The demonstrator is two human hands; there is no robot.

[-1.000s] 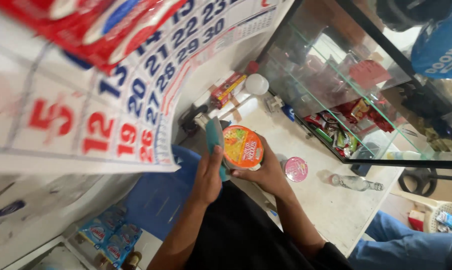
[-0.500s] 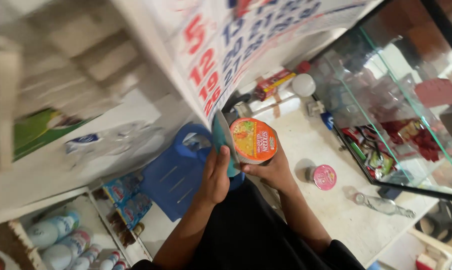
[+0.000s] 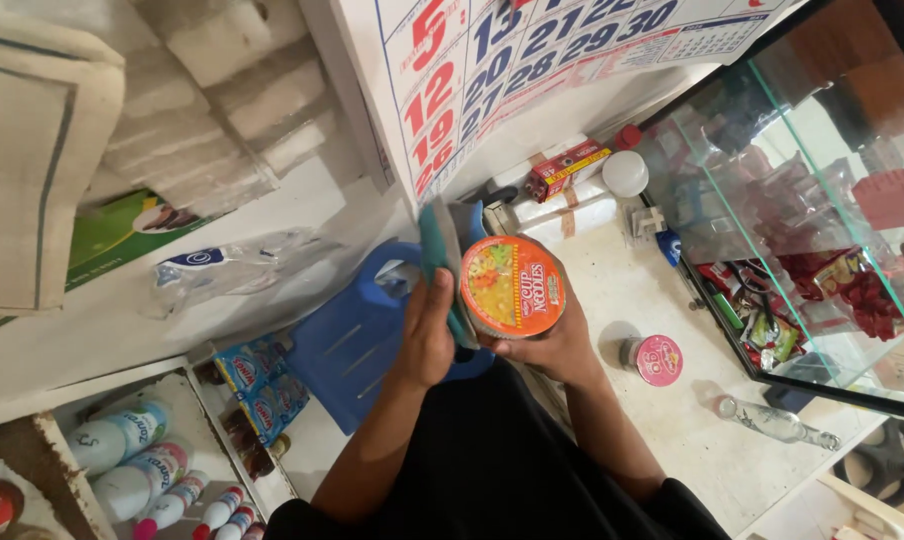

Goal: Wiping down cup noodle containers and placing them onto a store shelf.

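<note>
My right hand (image 3: 557, 345) grips an instant noodle cup (image 3: 512, 286) with an orange and green lid, tipped so the lid faces me. My left hand (image 3: 427, 335) holds a flat teal cloth or pad (image 3: 440, 262) pressed against the cup's left side. Both hands are close together above the edge of a white counter (image 3: 692, 430). A blue plastic jug (image 3: 357, 335) stands just behind and left of my left hand.
A big wall calendar (image 3: 532, 50) hangs above. On the counter are a small pink-lidded tub (image 3: 657, 360), a red box (image 3: 569, 168), a white round lid (image 3: 625, 172) and a clear bottle (image 3: 772, 420). A glass display case (image 3: 822, 220) stands right. Shelves with bottles (image 3: 132, 460) lie lower left.
My view has swung left and down, bringing the shelves and blue jug into sight. The hands still hold the cup and the teal cloth together, now higher against the jug.
</note>
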